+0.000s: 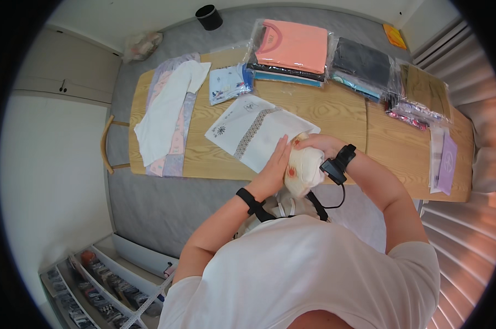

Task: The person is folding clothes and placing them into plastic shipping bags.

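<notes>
At the near edge of the table, I hold a rolled or folded cream cloth [302,170] with orange-red flower prints between both hands. My left hand [274,171] presses along its left side, fingers straight and together. From the upper right, my right hand [321,143] grips its top with bent fingers; some fingertips are hidden behind the cloth. Just beyond lies a flat white packaging bag [270,131] with a dark patterned band and a small flower motif. The cloth and hands cover the bag's near right corner.
Left on the wooden table [341,118], a white garment [168,109] lies over a pink and lilac cloth [175,140]. A blue bagged garment [230,85], a coral-topped stack [293,49], dark bagged clothes [363,63] and an olive pack [423,90] line the far side. Purple packaging [447,162] lies right.
</notes>
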The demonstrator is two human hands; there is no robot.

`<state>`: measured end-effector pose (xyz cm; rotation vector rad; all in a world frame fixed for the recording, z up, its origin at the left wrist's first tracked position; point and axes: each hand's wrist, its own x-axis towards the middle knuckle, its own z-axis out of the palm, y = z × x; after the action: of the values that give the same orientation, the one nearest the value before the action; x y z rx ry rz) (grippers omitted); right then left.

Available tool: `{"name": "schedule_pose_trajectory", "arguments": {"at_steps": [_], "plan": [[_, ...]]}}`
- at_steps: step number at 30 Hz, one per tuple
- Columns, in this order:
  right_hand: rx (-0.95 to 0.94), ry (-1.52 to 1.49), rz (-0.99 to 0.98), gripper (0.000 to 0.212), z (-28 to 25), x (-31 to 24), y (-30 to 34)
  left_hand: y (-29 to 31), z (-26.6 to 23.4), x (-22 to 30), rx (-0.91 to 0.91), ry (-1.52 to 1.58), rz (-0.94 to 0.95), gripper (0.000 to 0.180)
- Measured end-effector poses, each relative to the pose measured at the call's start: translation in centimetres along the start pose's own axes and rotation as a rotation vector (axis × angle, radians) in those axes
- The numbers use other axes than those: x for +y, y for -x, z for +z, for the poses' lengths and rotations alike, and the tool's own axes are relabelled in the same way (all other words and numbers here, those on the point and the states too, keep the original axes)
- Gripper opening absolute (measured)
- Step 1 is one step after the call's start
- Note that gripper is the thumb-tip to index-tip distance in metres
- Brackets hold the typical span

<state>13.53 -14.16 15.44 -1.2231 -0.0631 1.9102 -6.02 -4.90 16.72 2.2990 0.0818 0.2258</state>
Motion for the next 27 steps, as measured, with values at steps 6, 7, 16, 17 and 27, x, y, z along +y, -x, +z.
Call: {"name": "schedule_pose_trajectory", "arguments": {"at_steps": [6, 7, 16, 17, 27], "plan": [[0.11, -0.023, -0.105, 0.02, -1.3, 0.8, -2.3, -0.2, 0.6, 0.3, -0.065, 0.041, 0.03, 0.071], [0.201, -0.066, -0.184, 0.019, -1.9, 1.3, -2.9, -0.3, 0.7, 0.4, -0.104, 0.036, 0.055, 0.07], [0.304, 0.95, -0.136, 0.025, 1.5, 0.1, -1.6, 0.7, 1.6, -0.1, -0.157, 0.205, -0.051, 0.067], [0.309, 0.951, -0.137, 0.025, 1.0, 0.9, -2.5, 0.4, 1.8, 0.2, -0.156, 0.206, -0.046, 0.067], [0.269, 0.783, -0.682, 0.031, 2.5, 3.0, -8.0, -0.1, -0.5, 2.4, -0.107, 0.35, -0.176, 0.054]]}}
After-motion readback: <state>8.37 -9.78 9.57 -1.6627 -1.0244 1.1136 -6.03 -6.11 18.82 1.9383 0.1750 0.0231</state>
